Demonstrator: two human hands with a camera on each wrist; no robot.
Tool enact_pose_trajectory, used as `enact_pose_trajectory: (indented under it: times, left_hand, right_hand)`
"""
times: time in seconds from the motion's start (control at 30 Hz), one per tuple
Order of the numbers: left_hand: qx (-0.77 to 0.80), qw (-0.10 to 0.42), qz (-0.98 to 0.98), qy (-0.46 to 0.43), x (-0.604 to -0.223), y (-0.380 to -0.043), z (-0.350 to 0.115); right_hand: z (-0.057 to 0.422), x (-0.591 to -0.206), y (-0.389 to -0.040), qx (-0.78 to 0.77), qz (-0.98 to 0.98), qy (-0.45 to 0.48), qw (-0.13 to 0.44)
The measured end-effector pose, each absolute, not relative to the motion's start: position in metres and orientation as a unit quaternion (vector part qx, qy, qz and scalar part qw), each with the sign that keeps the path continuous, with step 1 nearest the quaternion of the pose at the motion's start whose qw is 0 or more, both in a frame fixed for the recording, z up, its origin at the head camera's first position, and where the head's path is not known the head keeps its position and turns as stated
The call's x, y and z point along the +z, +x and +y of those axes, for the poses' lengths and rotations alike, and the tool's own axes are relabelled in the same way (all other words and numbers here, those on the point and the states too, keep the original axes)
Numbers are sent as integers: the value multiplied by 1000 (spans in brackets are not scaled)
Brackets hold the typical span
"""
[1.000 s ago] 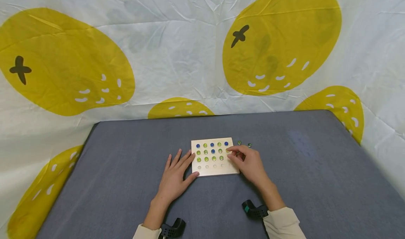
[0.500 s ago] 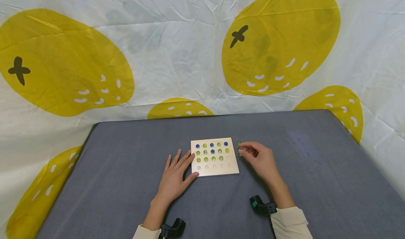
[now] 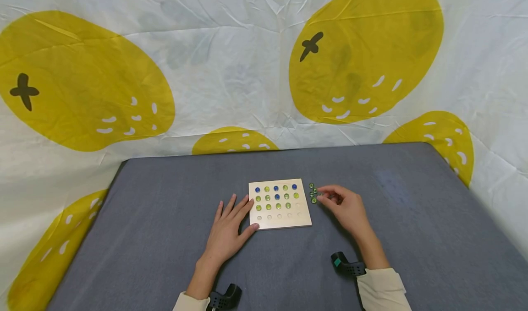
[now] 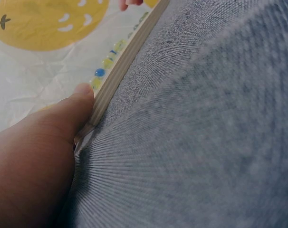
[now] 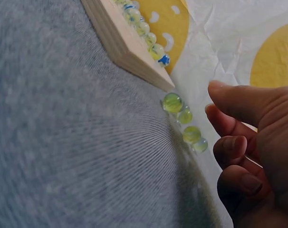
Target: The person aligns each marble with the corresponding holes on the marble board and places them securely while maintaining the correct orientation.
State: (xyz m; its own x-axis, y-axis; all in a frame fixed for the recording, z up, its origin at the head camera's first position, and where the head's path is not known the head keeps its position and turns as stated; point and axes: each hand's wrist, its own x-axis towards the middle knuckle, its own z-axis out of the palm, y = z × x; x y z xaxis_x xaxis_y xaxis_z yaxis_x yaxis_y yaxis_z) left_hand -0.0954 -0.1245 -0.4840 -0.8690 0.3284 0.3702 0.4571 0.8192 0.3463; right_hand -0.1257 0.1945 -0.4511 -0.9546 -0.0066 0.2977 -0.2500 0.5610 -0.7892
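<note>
My left hand (image 3: 226,238) lies with spread fingers along the left edge of a pale wooden board (image 3: 304,215), fingertips and thumb touching it. Glass marbles fill the board's two far rows and most of the third; some are blue marbles (image 3: 277,197), the others yellow-green marbles (image 3: 278,206). The nearest row shows bare hollows. Just right of the board, several loose green marbles (image 5: 173,102) sit in a small cluster on the cloth. My right hand (image 3: 345,209) hovers beside this cluster, fingers loosely bent. The right wrist view shows a gap between thumb and index finger, with nothing held there.
A grey cloth (image 3: 165,201) covers the table. Behind and to the sides hangs a white curtain (image 3: 231,73) with large yellow fruit prints. Black wrist camera mounts (image 3: 348,264) sit on both forearms, near the beige sleeves.
My right hand has let go of a marble at the right end of the second row and moved right. Loose marbles now sit closer together beside the board. My left hand stays put.
</note>
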Motion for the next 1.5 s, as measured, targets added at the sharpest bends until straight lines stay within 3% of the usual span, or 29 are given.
enact_pose_trajectory:
  times: [0.77,1.5]
  left_hand:
    - [-216,145,-943,-206,-483,-97,-124]
    - [-218,140,-944,-203,-483,-96,-124]
  right_hand:
    - [192,-464,-129,435,-887,118,103]
    - [190,-465,-130,421,-897,103,90]
